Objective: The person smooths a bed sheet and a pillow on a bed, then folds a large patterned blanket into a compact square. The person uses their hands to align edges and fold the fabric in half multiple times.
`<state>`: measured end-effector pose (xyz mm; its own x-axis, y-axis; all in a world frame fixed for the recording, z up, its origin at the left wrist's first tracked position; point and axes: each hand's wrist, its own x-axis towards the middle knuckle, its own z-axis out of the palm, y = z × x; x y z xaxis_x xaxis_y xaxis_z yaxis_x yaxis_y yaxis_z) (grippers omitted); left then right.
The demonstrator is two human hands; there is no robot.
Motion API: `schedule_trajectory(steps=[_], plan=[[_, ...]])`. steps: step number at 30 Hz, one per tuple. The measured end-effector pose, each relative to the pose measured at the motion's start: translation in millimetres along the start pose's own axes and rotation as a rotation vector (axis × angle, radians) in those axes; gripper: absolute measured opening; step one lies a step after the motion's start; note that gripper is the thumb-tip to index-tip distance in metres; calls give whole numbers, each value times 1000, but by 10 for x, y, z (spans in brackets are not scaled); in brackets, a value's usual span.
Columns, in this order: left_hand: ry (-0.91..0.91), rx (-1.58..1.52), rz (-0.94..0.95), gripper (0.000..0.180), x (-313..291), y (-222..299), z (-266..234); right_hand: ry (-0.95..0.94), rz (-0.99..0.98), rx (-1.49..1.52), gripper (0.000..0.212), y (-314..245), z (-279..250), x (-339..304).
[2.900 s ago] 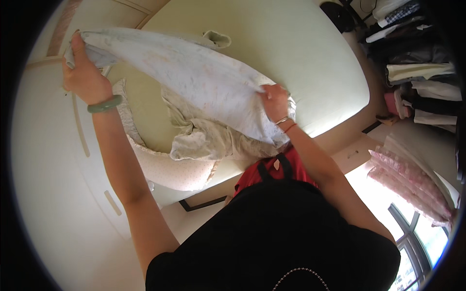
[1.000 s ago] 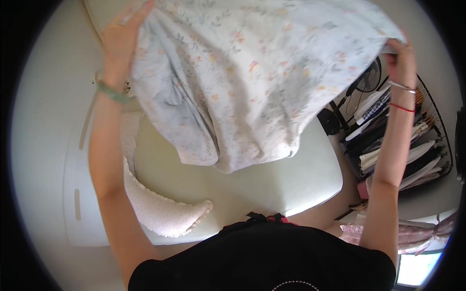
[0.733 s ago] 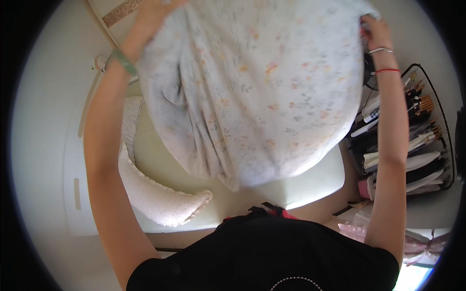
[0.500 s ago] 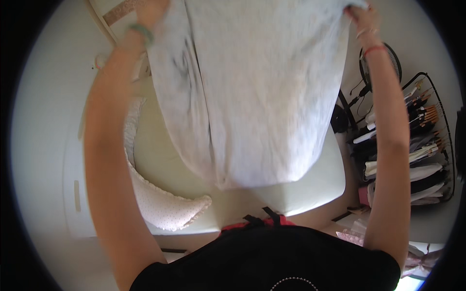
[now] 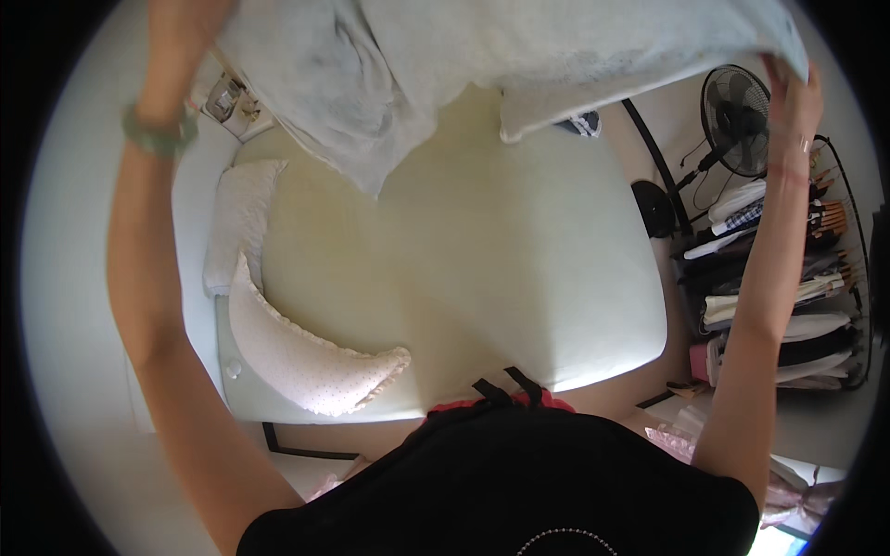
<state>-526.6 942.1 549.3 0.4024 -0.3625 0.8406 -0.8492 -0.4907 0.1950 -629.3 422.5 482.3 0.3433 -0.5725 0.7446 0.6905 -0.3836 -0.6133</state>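
A pale blue-grey blanket (image 5: 593,46) is spread in the air between my raised hands, above the far part of a bed (image 5: 482,250) with a light green sheet. My right hand (image 5: 795,102) is closed on the blanket's right corner. At the upper left, my left hand (image 5: 190,23) is at the blanket's other side; its fingertips are cut off by the frame edge, but the cloth hangs from there. The lower edge of the blanket dips in a folded point over the mattress.
A frilled, dotted pillow (image 5: 306,357) and a white pillow (image 5: 246,222) lie along the bed's left side. To the right stand a black fan (image 5: 737,120) and a rack of hanging clothes (image 5: 779,278). A dark patterned item (image 5: 582,123) sits at the far bed edge.
Both hands have spread farther apart. The blanket has swung up and away from me, uncovering much of the bed and both pillows.
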Motion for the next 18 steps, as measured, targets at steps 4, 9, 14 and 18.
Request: schedule_trajectory(steps=[4,9,14,18], plan=[[-189,178,195,18,-1440,-18,322,-115,165,-133,16,467,-1007,-1134],[-654,-108,-8,16,-2979,323,569,-352,268,-634,14,291,-1695,-2666],[-899,-143,-344,18,-4367,444,366,-495,521,-738,21,536,-2593,-4048],[-935,-66,-715,25,-5578,-58,-158,-680,692,-1248,21,673,-3526,-4997]])
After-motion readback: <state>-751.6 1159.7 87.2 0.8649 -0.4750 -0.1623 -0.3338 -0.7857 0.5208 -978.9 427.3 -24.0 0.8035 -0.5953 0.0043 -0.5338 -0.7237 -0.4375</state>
